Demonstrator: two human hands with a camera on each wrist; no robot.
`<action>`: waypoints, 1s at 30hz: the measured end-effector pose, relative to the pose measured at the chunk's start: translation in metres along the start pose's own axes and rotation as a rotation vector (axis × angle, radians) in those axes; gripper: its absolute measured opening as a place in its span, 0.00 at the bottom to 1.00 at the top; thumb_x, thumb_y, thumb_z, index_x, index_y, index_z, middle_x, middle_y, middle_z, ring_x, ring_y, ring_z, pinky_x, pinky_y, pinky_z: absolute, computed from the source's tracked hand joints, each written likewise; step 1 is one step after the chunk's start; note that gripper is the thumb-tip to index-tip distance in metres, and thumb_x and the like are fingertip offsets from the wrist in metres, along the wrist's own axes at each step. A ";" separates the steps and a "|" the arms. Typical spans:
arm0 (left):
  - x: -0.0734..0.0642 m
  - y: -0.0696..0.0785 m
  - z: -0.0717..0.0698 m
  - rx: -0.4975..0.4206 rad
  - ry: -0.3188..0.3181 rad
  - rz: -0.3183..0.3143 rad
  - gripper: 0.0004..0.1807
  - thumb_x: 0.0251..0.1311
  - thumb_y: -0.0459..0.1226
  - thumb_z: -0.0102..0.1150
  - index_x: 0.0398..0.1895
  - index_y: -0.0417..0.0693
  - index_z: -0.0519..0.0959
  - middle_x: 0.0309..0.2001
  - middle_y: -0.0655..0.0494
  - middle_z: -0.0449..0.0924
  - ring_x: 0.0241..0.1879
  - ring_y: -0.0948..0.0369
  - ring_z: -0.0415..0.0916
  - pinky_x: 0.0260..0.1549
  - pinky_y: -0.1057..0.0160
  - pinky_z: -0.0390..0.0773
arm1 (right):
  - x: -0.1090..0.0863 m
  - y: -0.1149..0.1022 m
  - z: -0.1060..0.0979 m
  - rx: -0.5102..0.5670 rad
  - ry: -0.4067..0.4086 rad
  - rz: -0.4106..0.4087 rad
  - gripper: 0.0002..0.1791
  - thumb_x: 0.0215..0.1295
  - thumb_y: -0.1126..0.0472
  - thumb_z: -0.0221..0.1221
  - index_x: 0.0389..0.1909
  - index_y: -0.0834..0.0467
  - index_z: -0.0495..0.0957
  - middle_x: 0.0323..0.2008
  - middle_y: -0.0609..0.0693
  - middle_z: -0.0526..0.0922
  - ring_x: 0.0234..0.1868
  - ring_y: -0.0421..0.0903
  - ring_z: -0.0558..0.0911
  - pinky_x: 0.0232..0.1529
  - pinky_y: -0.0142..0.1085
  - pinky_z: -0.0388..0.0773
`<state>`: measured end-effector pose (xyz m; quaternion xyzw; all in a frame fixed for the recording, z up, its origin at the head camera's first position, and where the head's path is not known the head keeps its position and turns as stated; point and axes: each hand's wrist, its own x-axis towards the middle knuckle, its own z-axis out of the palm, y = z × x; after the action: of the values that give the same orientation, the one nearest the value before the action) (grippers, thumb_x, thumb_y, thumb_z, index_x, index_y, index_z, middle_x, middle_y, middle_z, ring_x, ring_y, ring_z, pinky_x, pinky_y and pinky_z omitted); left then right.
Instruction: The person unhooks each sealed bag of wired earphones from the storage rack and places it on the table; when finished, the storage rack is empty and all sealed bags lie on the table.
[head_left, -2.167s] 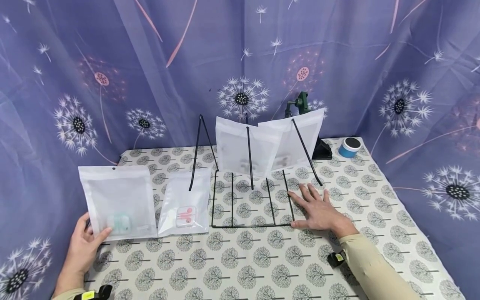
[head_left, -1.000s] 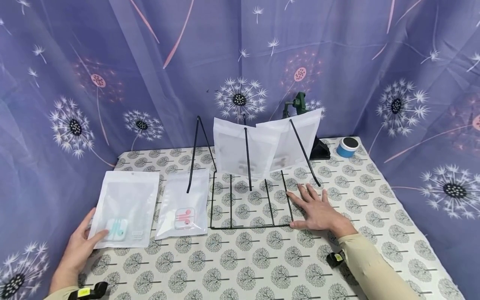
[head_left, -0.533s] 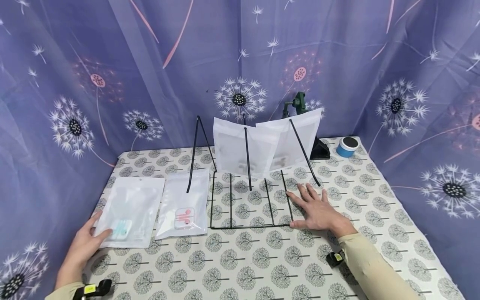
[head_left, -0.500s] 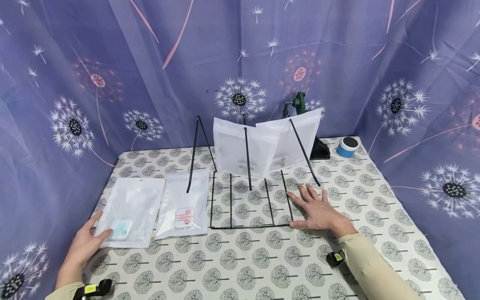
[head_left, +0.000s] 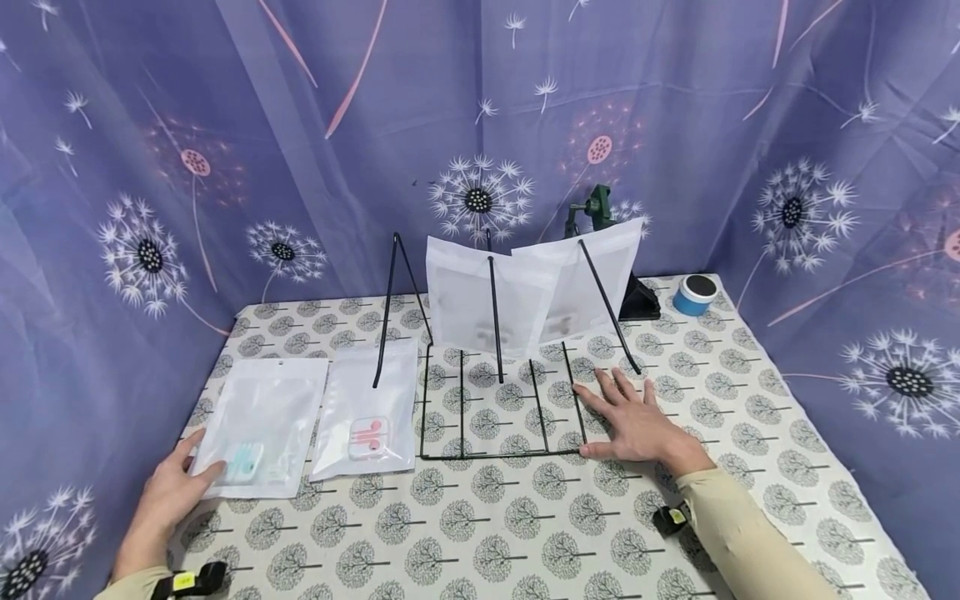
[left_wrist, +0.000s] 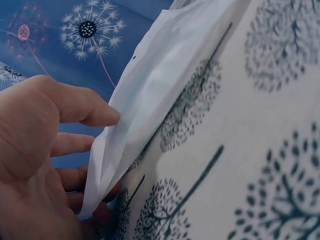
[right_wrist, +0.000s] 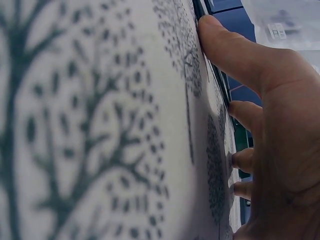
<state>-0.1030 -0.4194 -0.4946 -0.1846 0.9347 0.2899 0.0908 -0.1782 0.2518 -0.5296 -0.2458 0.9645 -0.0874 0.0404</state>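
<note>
At the table's left, my left hand (head_left: 165, 487) pinches the left edge of a white translucent zip bag (head_left: 270, 400). In the left wrist view the thumb presses on the bag's face (left_wrist: 145, 100), with fingers behind its edge. The bag lies on the cloth with mint-green earphones (head_left: 243, 461) in a clear case inside. Beside it lies a similar zip bag (head_left: 367, 379) with pink earphones (head_left: 368, 437). My right hand (head_left: 637, 427) is spread on the table, thumb and index fingertip at the right side of a black wire display rack (head_left: 462, 400).
Two more white zip bags, one in the middle (head_left: 457, 287) and one at right (head_left: 621, 267), hang on the rack's prongs. The rack's left prong (head_left: 386, 308) reaches over the pink-earphone bag. A green and black stand (head_left: 597, 207) and a blue jar (head_left: 693, 296) are behind at right.
My left hand has lowered the mint-earphone bag from a raised, tilted position to lie on the table, shifting it right beside the other bag. The right hand has stayed in place.
</note>
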 end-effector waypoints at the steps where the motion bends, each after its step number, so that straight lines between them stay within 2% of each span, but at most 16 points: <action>1: 0.000 0.000 0.000 0.008 -0.003 0.004 0.45 0.66 0.45 0.54 0.76 0.39 0.42 0.56 0.20 0.67 0.46 0.37 0.74 0.36 0.56 0.74 | 0.000 0.000 0.000 0.000 0.003 0.000 0.57 0.48 0.19 0.54 0.76 0.43 0.53 0.76 0.63 0.47 0.75 0.69 0.47 0.62 0.79 0.40; 3: -0.001 -0.001 -0.001 0.020 -0.005 0.009 0.44 0.66 0.46 0.53 0.76 0.39 0.43 0.52 0.23 0.70 0.43 0.41 0.75 0.33 0.61 0.70 | 0.000 0.000 0.000 0.000 0.003 0.000 0.57 0.48 0.19 0.54 0.76 0.43 0.53 0.76 0.63 0.48 0.75 0.69 0.47 0.62 0.79 0.40; 4: -0.001 -0.001 -0.001 0.023 -0.003 0.011 0.44 0.66 0.46 0.53 0.76 0.39 0.44 0.52 0.23 0.71 0.43 0.42 0.75 0.33 0.60 0.71 | 0.000 -0.001 0.000 0.001 0.002 0.000 0.57 0.48 0.19 0.54 0.76 0.44 0.53 0.76 0.64 0.48 0.75 0.69 0.47 0.62 0.79 0.40; 7: -0.003 -0.002 0.000 0.047 0.013 0.026 0.43 0.66 0.47 0.52 0.76 0.39 0.45 0.53 0.23 0.69 0.46 0.38 0.73 0.38 0.49 0.74 | 0.000 -0.001 0.000 0.000 -0.002 0.003 0.57 0.47 0.19 0.54 0.76 0.44 0.53 0.76 0.64 0.48 0.75 0.69 0.46 0.62 0.80 0.40; 11: -0.004 -0.002 0.002 0.063 0.034 0.052 0.42 0.67 0.47 0.51 0.75 0.35 0.46 0.56 0.20 0.61 0.51 0.32 0.65 0.47 0.34 0.69 | 0.000 -0.001 -0.001 0.001 -0.006 0.005 0.57 0.47 0.19 0.54 0.76 0.43 0.53 0.76 0.63 0.47 0.75 0.69 0.46 0.62 0.79 0.39; 16: -0.006 -0.003 0.004 0.070 0.050 0.073 0.41 0.69 0.48 0.49 0.74 0.32 0.47 0.61 0.16 0.51 0.58 0.25 0.54 0.53 0.28 0.62 | 0.000 -0.001 -0.001 0.004 -0.008 0.005 0.57 0.48 0.19 0.54 0.76 0.44 0.53 0.76 0.64 0.47 0.75 0.69 0.46 0.62 0.79 0.39; 20: -0.007 -0.004 0.007 0.084 0.065 0.094 0.40 0.70 0.48 0.47 0.73 0.32 0.48 0.65 0.17 0.47 0.60 0.23 0.47 0.55 0.25 0.56 | 0.000 -0.001 -0.002 0.007 -0.014 0.006 0.57 0.48 0.19 0.54 0.76 0.43 0.53 0.76 0.64 0.46 0.75 0.69 0.46 0.62 0.79 0.39; 23: -0.007 -0.004 0.009 0.084 0.083 0.134 0.39 0.70 0.48 0.46 0.74 0.32 0.48 0.68 0.20 0.47 0.63 0.23 0.46 0.57 0.25 0.54 | 0.000 -0.002 -0.002 0.009 -0.016 0.007 0.57 0.48 0.20 0.54 0.76 0.43 0.53 0.76 0.63 0.46 0.75 0.69 0.46 0.62 0.79 0.39; 30: -0.008 -0.001 0.012 0.073 0.126 0.264 0.42 0.70 0.47 0.50 0.75 0.34 0.45 0.71 0.23 0.44 0.65 0.23 0.46 0.54 0.21 0.51 | 0.000 -0.003 -0.004 0.010 -0.017 0.006 0.56 0.48 0.20 0.55 0.76 0.44 0.53 0.76 0.64 0.47 0.75 0.70 0.46 0.62 0.79 0.39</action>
<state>-0.0948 -0.4109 -0.5033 -0.0746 0.9646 0.2530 -0.0001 -0.1770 0.2502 -0.5255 -0.2437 0.9644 -0.0900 0.0500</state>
